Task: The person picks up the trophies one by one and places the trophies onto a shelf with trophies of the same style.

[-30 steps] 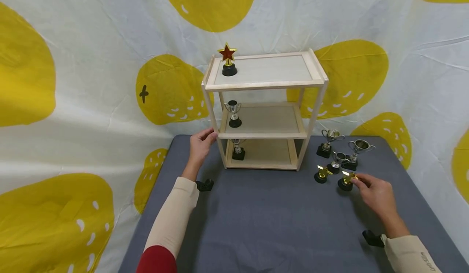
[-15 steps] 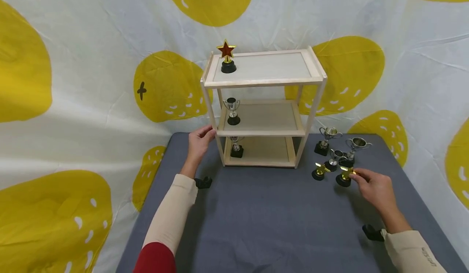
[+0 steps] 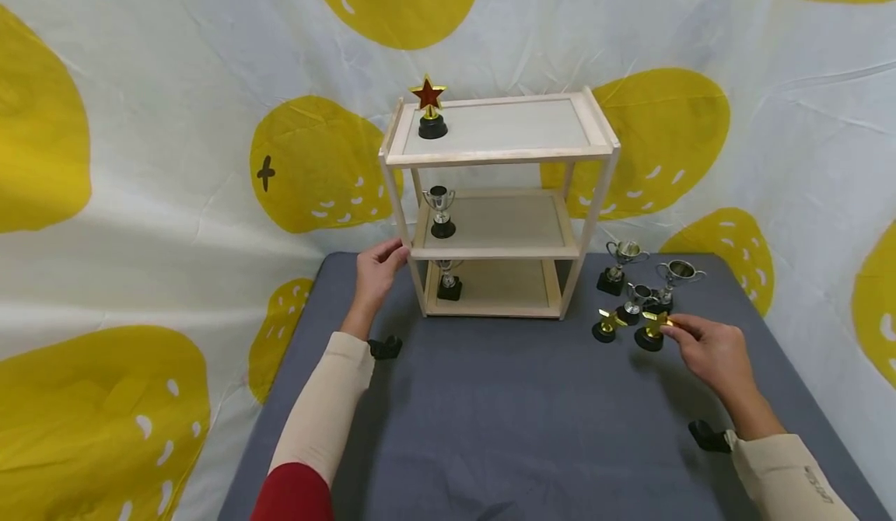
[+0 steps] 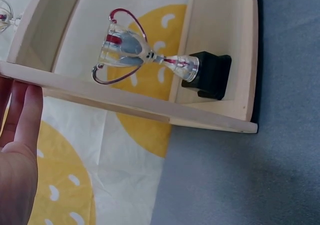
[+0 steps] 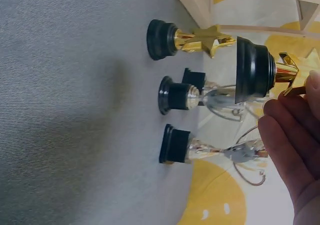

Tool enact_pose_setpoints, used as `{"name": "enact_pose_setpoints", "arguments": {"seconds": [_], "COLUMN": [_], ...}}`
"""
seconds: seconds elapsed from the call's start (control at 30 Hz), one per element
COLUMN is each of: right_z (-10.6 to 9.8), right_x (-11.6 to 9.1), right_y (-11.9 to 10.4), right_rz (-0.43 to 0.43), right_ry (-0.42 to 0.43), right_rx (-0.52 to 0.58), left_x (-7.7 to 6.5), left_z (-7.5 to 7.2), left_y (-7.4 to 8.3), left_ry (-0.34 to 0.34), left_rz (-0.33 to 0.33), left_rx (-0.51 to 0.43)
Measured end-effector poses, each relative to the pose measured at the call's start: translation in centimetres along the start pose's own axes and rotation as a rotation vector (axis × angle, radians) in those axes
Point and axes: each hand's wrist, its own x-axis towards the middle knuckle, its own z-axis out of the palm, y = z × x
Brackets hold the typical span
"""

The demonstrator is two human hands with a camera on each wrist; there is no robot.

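Observation:
My right hand (image 3: 714, 354) pinches a gold star trophy (image 3: 651, 337) by its star. In the right wrist view the black base of this trophy (image 5: 254, 70) is raised off the table. A second gold star trophy (image 3: 605, 328) stands just left of it, and silver cup trophies (image 3: 637, 300) stand behind. My left hand (image 3: 376, 274) touches the left front post of a wooden three-tier shelf (image 3: 500, 253); in the left wrist view its visible fingers (image 4: 30, 117) lie fairly straight against the post. The left thumb is hidden there.
A red star trophy (image 3: 430, 110) stands at the left on the top tier. Below it are a silver cup (image 3: 441, 214) on the middle tier and another cup (image 3: 449, 281) on the bottom tier. The grey table (image 3: 490, 412) meets a patterned cloth backdrop (image 3: 161, 194).
The head view has shifted slightly, so everything sits a little further left and up. Both hands keep their places on the post and the gold star trophy, with hardly any movement.

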Motion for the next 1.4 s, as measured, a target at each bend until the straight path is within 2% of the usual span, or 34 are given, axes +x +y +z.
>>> {"name": "enact_pose_setpoints", "arguments": {"seconds": [0.3, 0.57, 0.97, 1.23, 1.4], "right_z": [-0.2, -0.7, -1.2, -1.3, -1.5], "right_x": [0.3, 0.9, 1.8, 1.8, 2.1], "right_y": [-1.4, -2.4, -4.1, -4.8, -5.7], "right_rz": [-0.052, -0.075, -0.107, -0.145, -0.158], "right_ry": [-0.002, -0.012, 0.004, 0.03, 0.031], "right_rx": [0.012, 0.015, 0.042, 0.063, 0.083], "left_x": [-0.4, -0.5, -0.8, -0.1, 0.0], "left_z": [-0.3, -0.2, -0.1, -0.1, 0.0], "left_y": [-0.3, -0.3, 1.7, -0.2, -0.3], "left_ry": [-0.012, 0.0, -0.011, 0.003, 0.013], "left_rz": [0.024, -0.003, -0.056, -0.019, -0.015], "left_rx": [-0.007, -0.007, -0.054, -0.034, -0.02]}}
